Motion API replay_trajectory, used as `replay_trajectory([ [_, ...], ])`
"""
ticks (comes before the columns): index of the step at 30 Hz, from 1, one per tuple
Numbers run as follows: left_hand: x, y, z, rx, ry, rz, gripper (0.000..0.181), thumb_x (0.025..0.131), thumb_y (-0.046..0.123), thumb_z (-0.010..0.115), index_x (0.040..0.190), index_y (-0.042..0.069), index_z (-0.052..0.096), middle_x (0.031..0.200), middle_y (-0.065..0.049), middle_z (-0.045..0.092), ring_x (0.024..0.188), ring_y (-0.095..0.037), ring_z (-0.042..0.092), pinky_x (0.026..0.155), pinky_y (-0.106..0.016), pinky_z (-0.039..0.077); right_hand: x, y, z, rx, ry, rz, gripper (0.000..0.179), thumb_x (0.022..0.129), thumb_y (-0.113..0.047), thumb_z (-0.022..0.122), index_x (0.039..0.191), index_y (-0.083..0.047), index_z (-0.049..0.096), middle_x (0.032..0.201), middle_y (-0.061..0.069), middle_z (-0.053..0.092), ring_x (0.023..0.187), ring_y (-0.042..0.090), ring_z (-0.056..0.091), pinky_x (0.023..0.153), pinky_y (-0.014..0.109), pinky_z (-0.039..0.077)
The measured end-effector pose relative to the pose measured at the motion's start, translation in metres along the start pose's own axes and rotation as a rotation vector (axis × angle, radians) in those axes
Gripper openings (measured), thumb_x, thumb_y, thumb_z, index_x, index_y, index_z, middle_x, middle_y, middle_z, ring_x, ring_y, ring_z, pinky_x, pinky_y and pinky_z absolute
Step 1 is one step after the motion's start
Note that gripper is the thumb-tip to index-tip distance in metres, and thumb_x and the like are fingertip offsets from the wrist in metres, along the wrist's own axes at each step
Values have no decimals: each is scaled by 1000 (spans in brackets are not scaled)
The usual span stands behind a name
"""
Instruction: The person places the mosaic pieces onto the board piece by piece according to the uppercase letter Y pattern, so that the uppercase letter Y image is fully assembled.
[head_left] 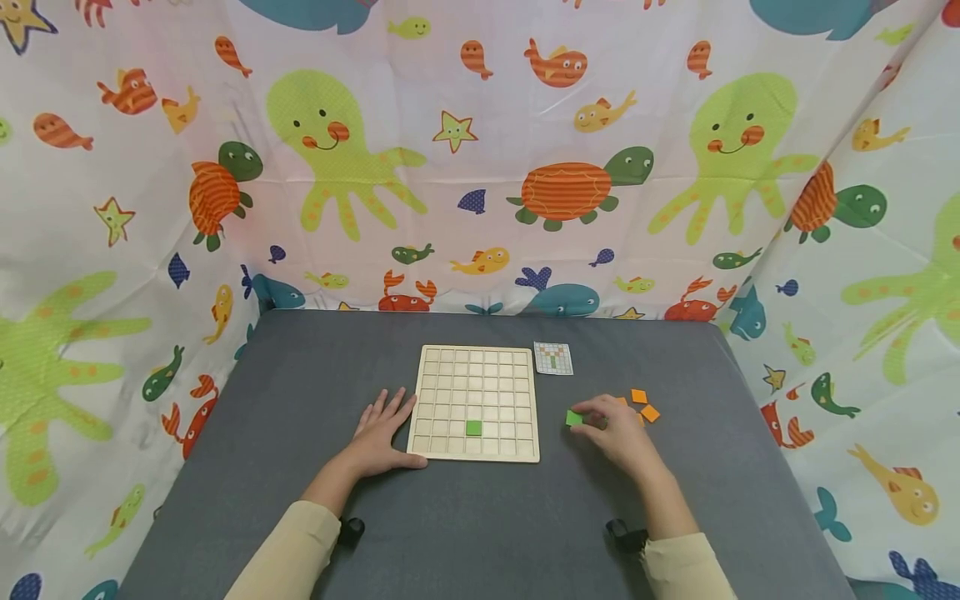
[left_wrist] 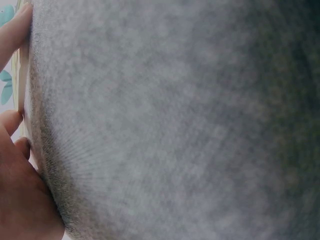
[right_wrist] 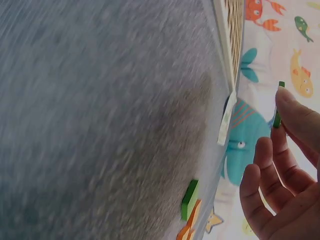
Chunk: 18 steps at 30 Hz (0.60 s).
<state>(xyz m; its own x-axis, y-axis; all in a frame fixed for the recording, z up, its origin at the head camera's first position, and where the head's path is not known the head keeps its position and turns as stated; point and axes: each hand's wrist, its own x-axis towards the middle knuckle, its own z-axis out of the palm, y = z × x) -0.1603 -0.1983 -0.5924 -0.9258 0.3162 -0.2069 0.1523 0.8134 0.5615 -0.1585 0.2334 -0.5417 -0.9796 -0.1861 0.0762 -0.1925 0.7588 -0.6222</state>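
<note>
Right hand [head_left: 621, 433]: pinching green tile [head_left: 573, 418]
Left hand [head_left: 380, 439]: spread against grid-board [head_left: 476, 383], left edge
Loose green tile [right_wrist: 189, 200]: right-wrist view only

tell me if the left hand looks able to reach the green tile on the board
Probably yes: the left hand rests at the near-left edge of the board, and nothing seems to block its way to the green tile.

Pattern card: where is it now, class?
In the head view, the pattern card lies on the grey tabletop, beside the upper right corner of the wooden grid board.
</note>
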Motion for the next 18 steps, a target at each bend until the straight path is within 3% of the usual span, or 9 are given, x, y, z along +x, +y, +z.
replay_trajectory([
  [18,2,-4,2,18,6,0,122,68,71,80,163,22,20,171,-8,9,157,-38,-6,123,-61,1,12,-24,16,59,-53,-14,27,81,-17,86,107,-15,78,101,-1,68,84,13,62,72,31,52],
])
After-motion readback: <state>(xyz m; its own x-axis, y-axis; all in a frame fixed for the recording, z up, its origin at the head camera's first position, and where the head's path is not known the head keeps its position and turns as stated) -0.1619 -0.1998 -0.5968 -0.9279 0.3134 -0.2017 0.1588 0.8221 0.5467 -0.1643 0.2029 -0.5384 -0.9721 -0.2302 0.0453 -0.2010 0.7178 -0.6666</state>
